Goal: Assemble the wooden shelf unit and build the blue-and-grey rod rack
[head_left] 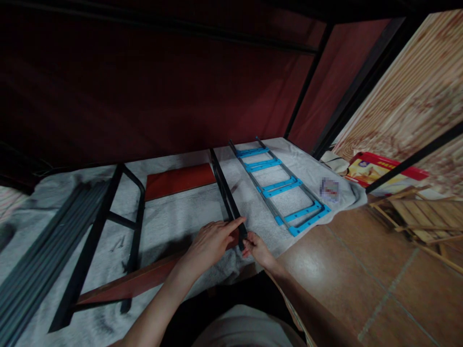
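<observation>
My left hand [213,241] rests over the near end of a black metal frame [229,197], its fingers spread and touching the bar and the reddish-brown board [144,279] beneath. At the bar's near tip, my right hand [255,246] has its fingers closed, pinching something too small to make out. The near board runs between this frame and a second black frame [96,236] on the left. A flat reddish board [179,180] lies farther back between the two frames.
Grey metal tubes [54,250] lie at the left on the grey cloth [292,154]. Blue-braced racks [275,185] lie right of the frames. Small screws [118,245] sit inside the left frame. A wooden folding item [415,217] and a red-yellow box [383,168] are on the right.
</observation>
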